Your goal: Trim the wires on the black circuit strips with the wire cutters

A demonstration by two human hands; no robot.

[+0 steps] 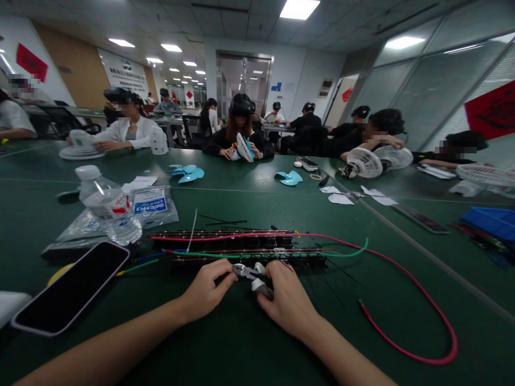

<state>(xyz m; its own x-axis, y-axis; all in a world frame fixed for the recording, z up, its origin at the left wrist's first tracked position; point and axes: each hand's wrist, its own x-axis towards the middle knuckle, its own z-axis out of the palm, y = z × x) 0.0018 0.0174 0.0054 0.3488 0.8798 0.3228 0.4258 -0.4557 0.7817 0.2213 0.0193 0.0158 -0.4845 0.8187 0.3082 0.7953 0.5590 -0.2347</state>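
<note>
My right hand (292,297) is closed around the grey-and-white handles of a pair of pliers (244,271), whose handles stand apart. The metal jaws point left, toward the fingertips of my left hand (205,289). Thumb and forefinger of that hand are pinched together at the jaw tips; whatever they hold is too small to make out. Just beyond both hands lie long black strips (223,242) with wires running along them. A thick red cable (454,347) crosses them and loops round on the right. A green wire (350,254) runs along the nearer strip, and a pale cable tie (193,230) sticks up.
At left are a phone (74,289), a water bottle (108,206) and a plastic bag (155,203). Blue fan blades (187,172) lie farther back. A blue tray (493,222) stands right. Across the green table (249,343), several people handle white fan parts (364,162).
</note>
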